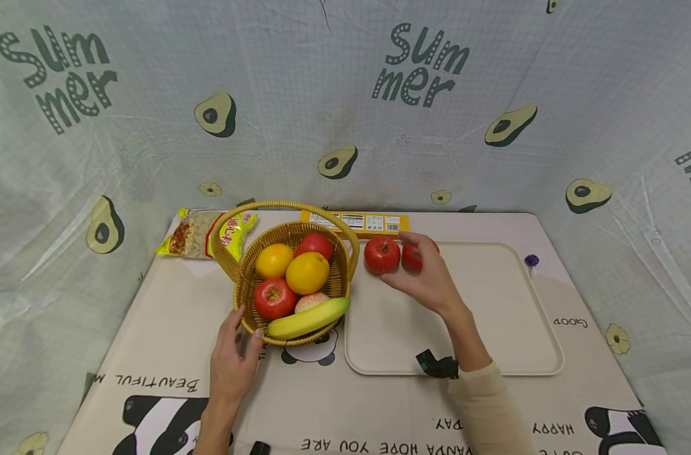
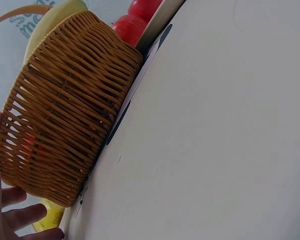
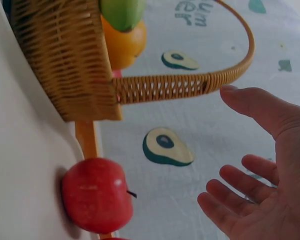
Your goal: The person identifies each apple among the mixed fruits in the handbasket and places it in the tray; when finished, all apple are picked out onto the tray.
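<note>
Crinkled avocado-print sheeting (image 1: 300, 69); woven basket (image 2: 65, 105); round glossy apples (image 1: 382, 255); left fingers (image 2: 26, 215) and right fingers (image 3: 244, 182) spread

I count four apples (image 1: 382, 255), two oranges (image 1: 308, 273), one banana (image 1: 308, 320)

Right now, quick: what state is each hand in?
Left hand: open, at the basket's side, gripping nothing.
Right hand: open, near the red apples, holding nothing.

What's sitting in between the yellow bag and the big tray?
The wicker basket, with fruit inside, sits between the yellow bag and the tray. The head view shows it.
</note>
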{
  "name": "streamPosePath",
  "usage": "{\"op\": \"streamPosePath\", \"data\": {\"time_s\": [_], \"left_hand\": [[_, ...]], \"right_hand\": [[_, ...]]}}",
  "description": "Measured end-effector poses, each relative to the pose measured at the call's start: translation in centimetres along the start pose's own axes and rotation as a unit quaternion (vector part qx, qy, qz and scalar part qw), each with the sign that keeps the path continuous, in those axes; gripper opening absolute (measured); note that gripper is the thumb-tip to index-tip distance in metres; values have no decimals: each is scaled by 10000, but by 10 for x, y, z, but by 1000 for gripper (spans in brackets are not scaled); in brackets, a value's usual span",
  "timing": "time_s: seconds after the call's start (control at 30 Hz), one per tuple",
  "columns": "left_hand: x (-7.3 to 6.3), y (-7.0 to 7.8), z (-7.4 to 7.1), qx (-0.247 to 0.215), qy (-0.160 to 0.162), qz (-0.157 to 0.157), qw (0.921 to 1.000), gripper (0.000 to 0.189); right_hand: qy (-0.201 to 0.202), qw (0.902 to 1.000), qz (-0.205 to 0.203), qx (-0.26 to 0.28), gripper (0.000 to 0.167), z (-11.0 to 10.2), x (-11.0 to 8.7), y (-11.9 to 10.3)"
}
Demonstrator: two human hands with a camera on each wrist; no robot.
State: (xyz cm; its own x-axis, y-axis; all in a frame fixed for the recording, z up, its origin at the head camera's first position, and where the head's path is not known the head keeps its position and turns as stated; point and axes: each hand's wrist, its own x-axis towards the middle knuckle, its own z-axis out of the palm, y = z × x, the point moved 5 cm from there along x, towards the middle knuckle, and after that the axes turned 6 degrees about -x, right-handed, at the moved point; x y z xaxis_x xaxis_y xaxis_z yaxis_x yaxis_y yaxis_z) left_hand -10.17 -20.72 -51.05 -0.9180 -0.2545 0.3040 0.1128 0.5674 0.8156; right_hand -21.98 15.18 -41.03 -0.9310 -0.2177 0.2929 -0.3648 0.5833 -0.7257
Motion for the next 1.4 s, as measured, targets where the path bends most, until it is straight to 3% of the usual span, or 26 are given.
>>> {"op": "streamPosePath", "data": {"time_s": [0.43,0.77,1.17,1.4], "left_hand": [[0,0,0,-20,-40,-39,10000,57],[0,1,-1,61,-18,-18,10000,57],[-1,-1,-1,27,-5,-40,10000,57],[0,0,-1,-6,8,18,10000,58]], "right_hand": [[-460,9982,-340,195,69,15,1,-15],[-804,9913,-451,934,62,19,37,-5],[-1287,9819,157,1383,64,44,81,7],[-1622,9792,155,1207,64,66,104,9]]}}
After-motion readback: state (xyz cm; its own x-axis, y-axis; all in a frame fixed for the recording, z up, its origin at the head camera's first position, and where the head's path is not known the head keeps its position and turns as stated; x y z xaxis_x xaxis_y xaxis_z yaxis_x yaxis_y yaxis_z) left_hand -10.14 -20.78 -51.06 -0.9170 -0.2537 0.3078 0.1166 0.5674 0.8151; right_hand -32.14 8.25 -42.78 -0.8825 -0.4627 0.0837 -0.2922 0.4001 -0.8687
